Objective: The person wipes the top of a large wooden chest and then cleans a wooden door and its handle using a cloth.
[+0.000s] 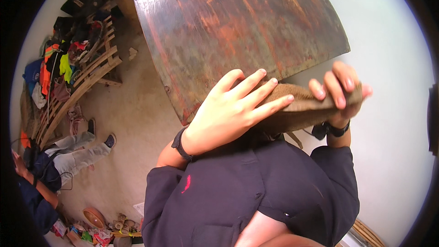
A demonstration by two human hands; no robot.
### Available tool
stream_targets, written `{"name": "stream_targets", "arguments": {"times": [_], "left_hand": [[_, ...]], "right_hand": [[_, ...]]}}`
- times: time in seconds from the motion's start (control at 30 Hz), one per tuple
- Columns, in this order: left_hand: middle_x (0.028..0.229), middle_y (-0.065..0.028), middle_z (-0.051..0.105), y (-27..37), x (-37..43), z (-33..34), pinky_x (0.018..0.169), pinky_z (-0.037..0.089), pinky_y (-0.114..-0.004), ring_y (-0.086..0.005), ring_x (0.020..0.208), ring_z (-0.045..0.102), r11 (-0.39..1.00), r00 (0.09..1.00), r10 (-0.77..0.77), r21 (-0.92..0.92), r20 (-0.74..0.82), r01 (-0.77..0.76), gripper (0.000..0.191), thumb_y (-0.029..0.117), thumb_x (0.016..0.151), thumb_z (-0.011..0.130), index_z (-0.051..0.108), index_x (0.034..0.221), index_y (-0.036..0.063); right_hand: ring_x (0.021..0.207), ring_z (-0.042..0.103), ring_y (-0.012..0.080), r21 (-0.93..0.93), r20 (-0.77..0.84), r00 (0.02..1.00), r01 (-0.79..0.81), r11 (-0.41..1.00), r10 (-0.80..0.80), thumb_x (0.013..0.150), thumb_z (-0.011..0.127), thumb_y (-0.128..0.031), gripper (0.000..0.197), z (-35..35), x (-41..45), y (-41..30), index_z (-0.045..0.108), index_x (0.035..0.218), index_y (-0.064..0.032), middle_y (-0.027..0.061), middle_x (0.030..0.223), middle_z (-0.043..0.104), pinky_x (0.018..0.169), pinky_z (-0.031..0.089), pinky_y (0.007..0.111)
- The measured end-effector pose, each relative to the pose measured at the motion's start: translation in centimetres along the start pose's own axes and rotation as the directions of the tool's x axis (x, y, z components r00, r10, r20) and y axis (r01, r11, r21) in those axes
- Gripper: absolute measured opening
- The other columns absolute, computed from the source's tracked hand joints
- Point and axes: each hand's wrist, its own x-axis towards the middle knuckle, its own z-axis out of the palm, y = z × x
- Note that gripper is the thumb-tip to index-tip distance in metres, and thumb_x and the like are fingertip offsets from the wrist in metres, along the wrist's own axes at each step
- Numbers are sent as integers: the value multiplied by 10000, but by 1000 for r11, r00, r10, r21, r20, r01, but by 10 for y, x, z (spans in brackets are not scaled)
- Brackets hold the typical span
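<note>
A folded brown cloth [301,104] with a fuzzy nap is stretched between my two hands, just off the near edge of a dark wooden tabletop [219,37]. My left hand [235,111] lies over the cloth's left end, its fingers spread across the fold and its thumb hidden. Curled around the right end are the fingers of my right hand [339,89], slightly blurred. The tabletop's finish is worn, with reddish and orange patches and long cracks. Black bands circle both my wrists.
A white wall [384,75] rises close on the right. Along the left, a slatted wooden bench [82,79] bears heaped clothes [51,68]. Another person [44,175] is at the lower left, legs extended. A brown bowl [94,217] and assorted goods are on the floor behind me, left.
</note>
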Motion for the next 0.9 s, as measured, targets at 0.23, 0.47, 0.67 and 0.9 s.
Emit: {"name": "stream_targets", "arguments": {"times": [0.23, 0.47, 0.67, 0.9], "left_hand": [[1190, -36, 690, -4, -1, 7, 922, 495, -353, -194, 1140, 644, 998, 990, -57, -34, -133, 53, 459, 55, 750, 657, 679, 1204, 115], [1170, -47, 705, -9, -5, 13, 917, 513, -343, -188, 1107, 663, 994, 980, -103, -56, -169, 94, 398, 39, 730, 680, 709, 1125, 70], [1141, -55, 711, -6, -6, 13, 904, 516, -338, -189, 1094, 668, 993, 977, -108, -71, -182, 97, 354, 47, 733, 682, 721, 1084, 67], [1130, -61, 711, 0, 2, 21, 888, 516, -334, -189, 1085, 669, 998, 977, -70, -9, -201, 70, 338, 66, 740, 684, 719, 1076, 57]], "right_hand": [[982, 613, 215, -947, 300, 899, 242, -210, -318, 949, 649, -96, 151, -28, 53, 16, 637, 1058, 8, 103, 1206, 596, 859, 483, 324], [1011, 624, 302, -772, 457, 888, 423, -475, 49, 790, 664, 29, 206, -26, 84, 44, 657, 996, 31, 104, 1079, 643, 860, 526, 385], [1016, 621, 307, -741, 439, 866, 500, -449, 240, 746, 613, 41, 271, -15, 56, 28, 652, 1013, 69, 129, 1095, 631, 895, 529, 386], [975, 624, 345, -797, 447, 877, 479, -367, 175, 779, 623, 63, 209, -31, 99, 25, 652, 983, 30, 138, 1068, 646, 842, 530, 403]]}}
